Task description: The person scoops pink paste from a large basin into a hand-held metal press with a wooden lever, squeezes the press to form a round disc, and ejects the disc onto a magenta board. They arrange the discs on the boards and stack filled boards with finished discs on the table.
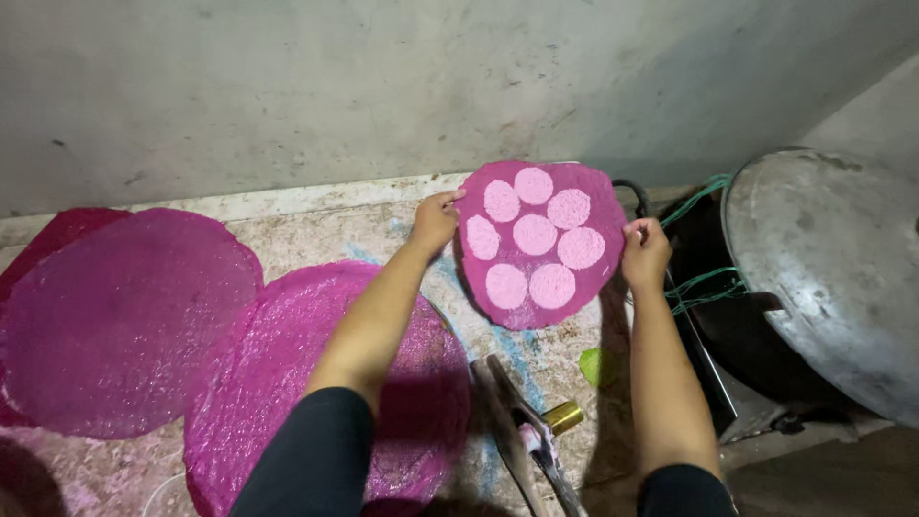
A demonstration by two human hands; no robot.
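looking down at the work surface, going biggest to smallest:

big lid: a round grey metal lid (823,278) is leaning over a dark pot (737,330) at the right, green string (704,282) looping near the handle.

flat sheets: two wide magenta sheets are lying on the stained tabletop (316,225), the left sheet (120,321) partly overlapping a darker one, the near sheet (325,383) sitting under the left forearm. they're looking thin, glossy and a bit see-through.

held sheet: the magenta disc with seven pale pink circles (536,244) is being held up just above the table's back edge, near the wall, between both hands. i'm guessing it's light, thin and floppy, probably easy to tear or crease, so gripping at two opposite edges like this is looking right; pinching the middle would likely buckle it.

orientation: it's roughly round so there's no real long axis, maybe slightly taller than wide. its face is tilting toward the camera, top edge leaning toward the wall, bottom edge hanging near the table.

left hand: the left hand (436,222) is pinching the disc's left rim, fingers closed tight on the edge.

right hand: the right hand (646,251) is doing the same on the right rim, fingers curled narrow around it.

small stuff: a metal tool (522,421) with a brass-coloured bit (563,416) is lying near the front, and a little green scrap (593,366) beside it.
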